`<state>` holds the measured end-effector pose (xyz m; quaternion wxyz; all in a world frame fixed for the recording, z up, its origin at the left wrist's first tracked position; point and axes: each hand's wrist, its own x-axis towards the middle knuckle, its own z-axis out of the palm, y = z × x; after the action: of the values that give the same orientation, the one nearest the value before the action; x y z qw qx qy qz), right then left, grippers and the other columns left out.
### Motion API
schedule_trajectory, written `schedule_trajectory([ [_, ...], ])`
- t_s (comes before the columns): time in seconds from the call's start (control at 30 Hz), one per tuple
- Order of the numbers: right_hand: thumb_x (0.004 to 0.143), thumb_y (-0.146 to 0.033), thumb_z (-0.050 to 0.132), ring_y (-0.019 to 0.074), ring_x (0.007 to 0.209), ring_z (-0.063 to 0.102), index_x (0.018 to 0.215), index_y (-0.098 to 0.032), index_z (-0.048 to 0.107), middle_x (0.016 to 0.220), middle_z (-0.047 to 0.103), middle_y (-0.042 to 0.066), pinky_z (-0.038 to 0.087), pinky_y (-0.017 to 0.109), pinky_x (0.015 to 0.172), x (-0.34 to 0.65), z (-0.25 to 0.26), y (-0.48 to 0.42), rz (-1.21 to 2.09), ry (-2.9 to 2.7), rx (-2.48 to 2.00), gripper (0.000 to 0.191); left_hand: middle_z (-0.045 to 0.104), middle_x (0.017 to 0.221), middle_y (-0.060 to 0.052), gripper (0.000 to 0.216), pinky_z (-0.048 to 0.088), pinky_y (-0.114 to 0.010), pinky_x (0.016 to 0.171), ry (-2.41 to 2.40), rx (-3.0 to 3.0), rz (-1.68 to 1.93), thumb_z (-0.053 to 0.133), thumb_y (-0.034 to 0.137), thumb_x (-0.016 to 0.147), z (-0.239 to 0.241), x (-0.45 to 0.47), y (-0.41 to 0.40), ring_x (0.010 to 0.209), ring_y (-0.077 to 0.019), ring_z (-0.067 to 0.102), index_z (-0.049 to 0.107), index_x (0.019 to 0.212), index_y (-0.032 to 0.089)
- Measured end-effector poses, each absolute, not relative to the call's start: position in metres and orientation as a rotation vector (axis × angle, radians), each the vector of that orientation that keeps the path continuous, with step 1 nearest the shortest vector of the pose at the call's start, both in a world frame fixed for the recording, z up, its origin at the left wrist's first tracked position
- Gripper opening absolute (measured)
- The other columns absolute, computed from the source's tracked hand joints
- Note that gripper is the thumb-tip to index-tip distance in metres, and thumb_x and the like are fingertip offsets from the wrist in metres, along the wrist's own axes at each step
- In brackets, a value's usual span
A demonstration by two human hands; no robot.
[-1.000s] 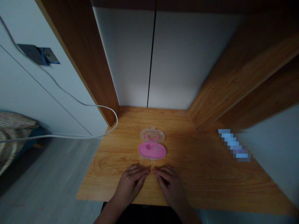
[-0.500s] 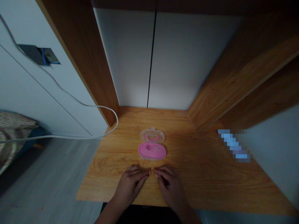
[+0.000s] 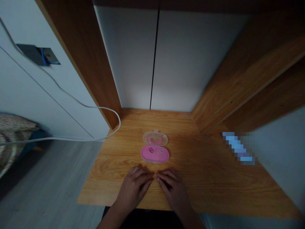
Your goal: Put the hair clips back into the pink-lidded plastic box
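My left hand [image 3: 133, 186] rests over the wooden tabletop, thumb and fingers pinched together. Facing it, my right hand [image 3: 175, 187] is pinched in the same way, and only a narrow gap parts the fingertips. Whatever lies between them is too small and dim to make out. Just beyond the fingers sits an open pink oval case [image 3: 154, 157]. Thin dark rings [image 3: 151, 150] lie in its left half, and pale rings [image 3: 160, 152] lie to the right; they look like small elastic bands. Its clear lid [image 3: 145, 138], with a pink handle [image 3: 155, 142], is folded back behind it.
The wooden desk [image 3: 200, 178] runs between a wooden upright [image 3: 105, 95] and side panels [image 3: 212, 98]. A white cable [image 3: 118, 119] loops over its left edge. A blurred-out bright object [image 3: 238, 148] lies far right. Patterned fabric [image 3: 14, 133] is at the far left.
My fingertips have come slightly closer together, the left thumb tip shifting a little toward the right hand. The case and its rings stay in place.
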<state>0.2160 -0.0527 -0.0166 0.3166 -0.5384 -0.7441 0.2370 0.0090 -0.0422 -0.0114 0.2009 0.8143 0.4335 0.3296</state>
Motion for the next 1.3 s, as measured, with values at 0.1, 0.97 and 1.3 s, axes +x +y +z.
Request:
schedule_trajectory([
  [0.1, 0.088, -0.015, 0.069, 0.0194, 0.085, 0.063, 0.099, -0.026, 0.075, 0.088, 0.073, 0.0, 0.051, 0.036, 0.082, 0.216, -0.016, -0.053, 0.552, -1.973, -1.348, 0.017, 0.073, 0.099, -0.005, 0.019, 0.052, -0.041, 0.087, 1.161, 2.291, 0.888, 0.063, 0.024, 0.093, -0.008, 0.009, -0.044, 0.093, -0.0221, 0.064, 0.07, 0.11, 0.026],
  [0.97, 0.093, -0.02, 0.061, 0.0243, 0.097, 0.064, 0.116, -0.024, 0.067, 0.102, 0.07, 0.007, 0.054, 0.042, 0.089, 0.209, -0.013, -0.057, 0.381, -2.072, -1.446, 0.024, 0.067, 0.077, -0.005, 0.013, 0.05, -0.032, 0.07, 1.269, 2.124, 0.937, 0.059, 0.02, 0.094, -0.014, 0.008, -0.047, 0.076, -0.0199, 0.061, 0.067, 0.084, 0.018],
  [1.3, 0.09, -0.016, 0.061, 0.0235, 0.093, 0.06, 0.087, -0.023, 0.065, 0.094, 0.063, 0.005, 0.051, 0.043, 0.085, 0.207, -0.002, -0.052, 0.495, -2.085, -1.473, 0.008, 0.073, 0.08, -0.003, 0.012, 0.053, -0.031, 0.074, 1.196, 2.134, 1.045, 0.061, 0.017, 0.093, -0.018, 0.007, -0.042, 0.077, -0.0182, 0.064, 0.072, 0.094, 0.021],
])
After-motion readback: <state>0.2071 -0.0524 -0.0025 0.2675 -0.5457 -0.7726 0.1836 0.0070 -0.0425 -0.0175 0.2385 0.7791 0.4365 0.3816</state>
